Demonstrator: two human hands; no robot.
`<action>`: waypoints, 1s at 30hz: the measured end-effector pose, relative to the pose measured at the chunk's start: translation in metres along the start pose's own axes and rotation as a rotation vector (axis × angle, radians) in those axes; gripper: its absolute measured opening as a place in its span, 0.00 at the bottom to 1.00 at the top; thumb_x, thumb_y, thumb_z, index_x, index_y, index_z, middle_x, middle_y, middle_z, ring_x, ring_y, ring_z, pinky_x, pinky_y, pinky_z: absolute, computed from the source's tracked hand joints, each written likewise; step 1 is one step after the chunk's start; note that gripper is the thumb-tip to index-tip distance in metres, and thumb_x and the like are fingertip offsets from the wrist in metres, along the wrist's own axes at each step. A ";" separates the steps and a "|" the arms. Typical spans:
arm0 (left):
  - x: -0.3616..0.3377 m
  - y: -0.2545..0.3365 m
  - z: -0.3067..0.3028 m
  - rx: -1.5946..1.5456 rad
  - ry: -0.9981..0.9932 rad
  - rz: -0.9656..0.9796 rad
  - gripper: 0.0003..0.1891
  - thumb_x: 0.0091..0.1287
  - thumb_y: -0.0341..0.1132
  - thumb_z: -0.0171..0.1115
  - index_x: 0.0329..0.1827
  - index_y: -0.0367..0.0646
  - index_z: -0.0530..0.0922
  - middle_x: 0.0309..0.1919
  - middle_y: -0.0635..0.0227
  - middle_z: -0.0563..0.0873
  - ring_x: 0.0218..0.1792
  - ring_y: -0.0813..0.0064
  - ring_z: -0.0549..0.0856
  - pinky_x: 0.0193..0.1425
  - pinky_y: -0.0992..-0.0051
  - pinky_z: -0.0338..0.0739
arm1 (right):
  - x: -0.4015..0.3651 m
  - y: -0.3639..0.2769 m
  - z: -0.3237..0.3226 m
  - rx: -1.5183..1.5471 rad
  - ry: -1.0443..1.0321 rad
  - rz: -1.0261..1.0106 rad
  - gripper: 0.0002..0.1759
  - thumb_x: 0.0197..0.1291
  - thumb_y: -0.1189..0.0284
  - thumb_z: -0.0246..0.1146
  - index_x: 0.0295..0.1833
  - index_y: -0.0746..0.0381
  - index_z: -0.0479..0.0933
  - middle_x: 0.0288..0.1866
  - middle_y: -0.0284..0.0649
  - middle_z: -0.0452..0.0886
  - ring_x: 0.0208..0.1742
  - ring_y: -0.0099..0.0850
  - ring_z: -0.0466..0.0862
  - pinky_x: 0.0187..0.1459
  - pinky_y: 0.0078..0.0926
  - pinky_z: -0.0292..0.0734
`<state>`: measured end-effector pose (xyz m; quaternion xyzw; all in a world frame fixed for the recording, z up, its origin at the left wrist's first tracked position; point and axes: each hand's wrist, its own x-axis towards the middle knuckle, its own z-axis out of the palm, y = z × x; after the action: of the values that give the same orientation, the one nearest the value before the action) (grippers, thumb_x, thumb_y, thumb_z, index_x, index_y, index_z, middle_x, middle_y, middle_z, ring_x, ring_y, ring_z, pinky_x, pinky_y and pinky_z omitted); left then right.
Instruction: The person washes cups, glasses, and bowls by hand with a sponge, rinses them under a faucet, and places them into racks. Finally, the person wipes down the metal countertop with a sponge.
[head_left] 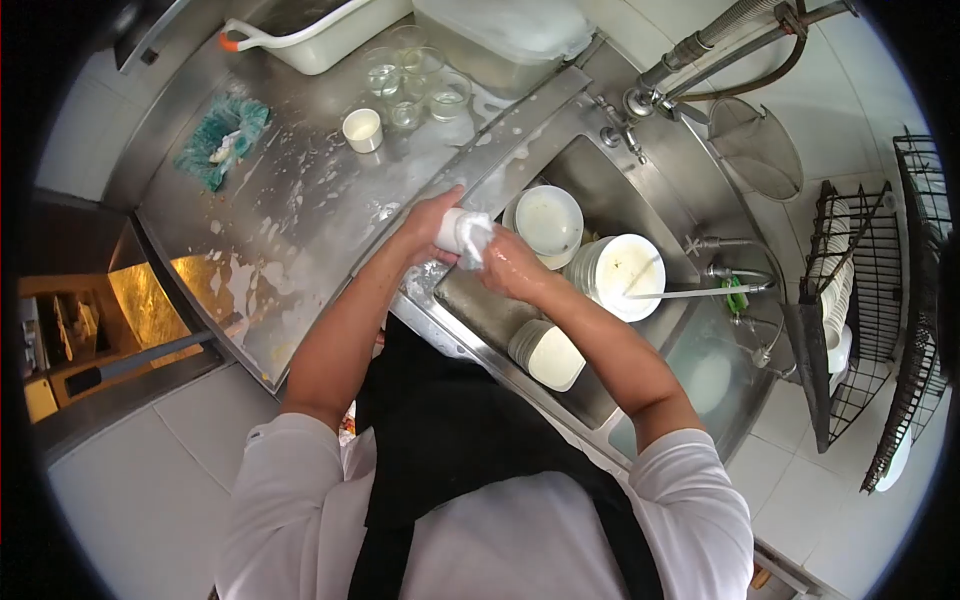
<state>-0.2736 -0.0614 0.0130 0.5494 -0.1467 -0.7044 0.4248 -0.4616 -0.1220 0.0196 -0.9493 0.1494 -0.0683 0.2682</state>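
Observation:
My left hand is wrapped round a small white cup, held above the near edge of the sink. My right hand presses a white, foamy scrubbing cloth into the cup's mouth; whether it is a cloth or a sponge under the foam is hard to make out. Below and beside my hands, the sink basin holds stacked white bowls, a stack of white plates and another stack of white dishes. A similar small white cup stands on the wet counter.
Several clear glasses stand behind that cup on the steel counter. A torn green plastic bag lies left. A white tub and a lidded container line the back. Faucet and wire racks are right.

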 end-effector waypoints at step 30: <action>-0.005 -0.007 0.001 0.025 -0.012 0.052 0.27 0.74 0.57 0.51 0.48 0.38 0.81 0.29 0.60 0.86 0.28 0.59 0.87 0.29 0.65 0.81 | 0.022 -0.032 0.007 0.906 0.312 0.546 0.20 0.68 0.57 0.63 0.45 0.66 0.81 0.38 0.36 0.85 0.36 0.26 0.81 0.39 0.27 0.77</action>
<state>-0.2773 -0.0538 0.0120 0.5462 -0.1724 -0.6946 0.4353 -0.4314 -0.0996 0.0313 -0.6441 0.3840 -0.1936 0.6326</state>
